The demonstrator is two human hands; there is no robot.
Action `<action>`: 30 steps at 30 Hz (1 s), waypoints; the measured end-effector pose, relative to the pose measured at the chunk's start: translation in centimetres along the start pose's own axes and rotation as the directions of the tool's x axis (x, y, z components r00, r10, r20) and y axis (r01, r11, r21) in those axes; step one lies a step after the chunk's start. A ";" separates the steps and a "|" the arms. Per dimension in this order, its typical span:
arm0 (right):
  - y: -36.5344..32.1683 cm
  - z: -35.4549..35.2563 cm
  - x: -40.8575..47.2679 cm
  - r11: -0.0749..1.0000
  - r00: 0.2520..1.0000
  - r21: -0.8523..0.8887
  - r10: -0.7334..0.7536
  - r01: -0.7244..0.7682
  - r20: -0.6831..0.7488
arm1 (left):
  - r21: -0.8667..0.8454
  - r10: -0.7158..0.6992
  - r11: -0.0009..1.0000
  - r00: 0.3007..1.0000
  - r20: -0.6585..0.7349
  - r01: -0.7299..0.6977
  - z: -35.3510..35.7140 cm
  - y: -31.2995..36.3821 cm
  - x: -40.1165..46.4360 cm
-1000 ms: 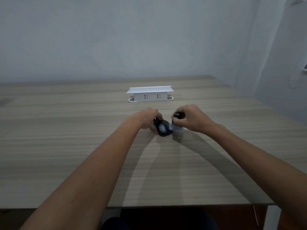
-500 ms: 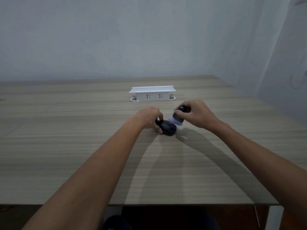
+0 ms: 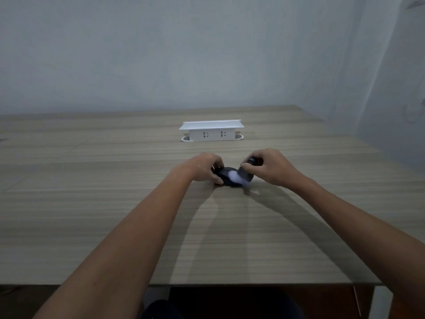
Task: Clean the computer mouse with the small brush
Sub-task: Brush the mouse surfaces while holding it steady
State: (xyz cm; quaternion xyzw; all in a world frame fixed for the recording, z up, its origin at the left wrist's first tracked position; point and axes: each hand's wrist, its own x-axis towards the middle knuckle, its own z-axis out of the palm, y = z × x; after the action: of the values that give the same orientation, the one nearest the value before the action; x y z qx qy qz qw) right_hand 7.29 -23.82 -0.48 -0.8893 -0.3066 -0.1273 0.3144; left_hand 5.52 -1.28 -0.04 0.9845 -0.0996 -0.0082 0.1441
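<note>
Mouse (image 3: 226,178): black, low rounded body, glossy, partly hidden by both hands. Lies flat on the tabletop (image 3: 92,203) just above frame centre. Long axis appears to run left-right across the frame; which end is the front cannot be told.

Left hand (image 3: 202,168): fingers curled over the mouse's left end, holding it down.

Right hand (image 3: 270,166): fingers closed around the brush (image 3: 247,172), dark handle tilted up to the right, pale blurred bristles (image 3: 234,176) touching the mouse's right side.

White socket box (image 3: 211,132) stands well behind, toward the wall.
</note>
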 end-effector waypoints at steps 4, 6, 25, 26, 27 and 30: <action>1.2 -0.5 -0.1 0.998 0.995 -0.033 0.041 -0.044 -0.090 | -0.024 -0.013 1.000 1.000 -0.003 0.013 0.2 -0.2 0.1; 0.4 -0.4 -0.3 0.999 0.995 0.033 0.005 -0.002 -0.095 | -0.018 -0.013 1.000 1.000 -0.011 0.013 0.3 -0.3 0.3; 0.2 0.3 0.2 0.998 0.986 0.056 0.039 -0.031 -0.160 | -0.058 -0.009 0.998 1.000 0.012 0.010 0.3 -0.5 -0.2; -0.1 0.3 -0.1 0.996 0.989 0.094 0.026 -0.012 -0.145 | -0.065 -0.005 0.998 1.000 0.025 0.007 0.5 -0.6 -0.2; -0.3 0.4 -0.3 0.992 0.993 0.127 0.018 -0.003 -0.120 | -0.075 -0.003 0.997 0.999 0.038 0.006 0.5 -0.6 -0.1; 0.2 0.9 -0.5 0.993 0.992 0.110 0.042 -0.029 -0.119 | -0.090 -0.008 0.996 0.999 0.050 0.012 0.7 -1.0 0.0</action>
State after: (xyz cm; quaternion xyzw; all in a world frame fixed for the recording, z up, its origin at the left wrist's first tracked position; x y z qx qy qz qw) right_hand 7.05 -23.63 -1.51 -0.8670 -0.2776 -0.1585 0.3824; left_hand 5.71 -0.59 -1.01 0.9770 -0.0978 -0.0379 0.1858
